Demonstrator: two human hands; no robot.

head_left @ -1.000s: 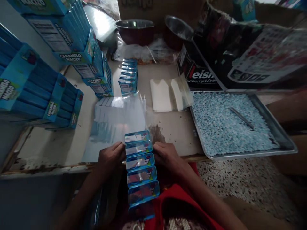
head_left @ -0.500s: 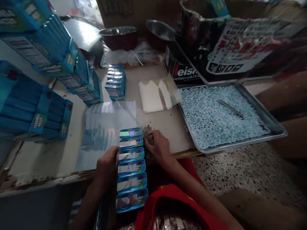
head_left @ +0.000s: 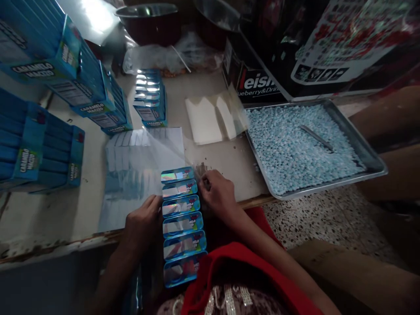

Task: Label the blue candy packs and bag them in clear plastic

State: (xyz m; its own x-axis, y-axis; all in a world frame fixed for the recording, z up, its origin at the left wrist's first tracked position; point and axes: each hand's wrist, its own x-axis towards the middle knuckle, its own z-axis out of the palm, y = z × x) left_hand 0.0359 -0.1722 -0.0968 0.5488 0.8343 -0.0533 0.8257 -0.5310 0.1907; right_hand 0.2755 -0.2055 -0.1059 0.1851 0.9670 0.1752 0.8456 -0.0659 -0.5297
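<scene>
A row of small blue candy boxes (head_left: 183,224) with shiny windows runs from the table's front edge toward my lap, between my hands. My left hand (head_left: 144,220) is closed at the row's left side, near its far end; its fingertips are hidden. On the other side, my right hand (head_left: 217,192) is closed in a pinch on crumpled clear plastic film (head_left: 200,169), close to the far boxes. Beyond my left hand lies a pale sheet (head_left: 131,175), partly under shiny clear film.
Stacked blue candy packs (head_left: 88,87) stand at the left, with a smaller pack (head_left: 150,98) nearby. Folded cream paper (head_left: 210,120) lies mid-table. A metal tray (head_left: 315,187) of pale blue candies overhangs the right edge. Black cartons (head_left: 256,83) and metal bowls (head_left: 147,22) are behind.
The view has shifted, so the table's items sit higher in the picture. My right hand's fingers are more tightly curled beside the far boxes. My left hand stays by the row.
</scene>
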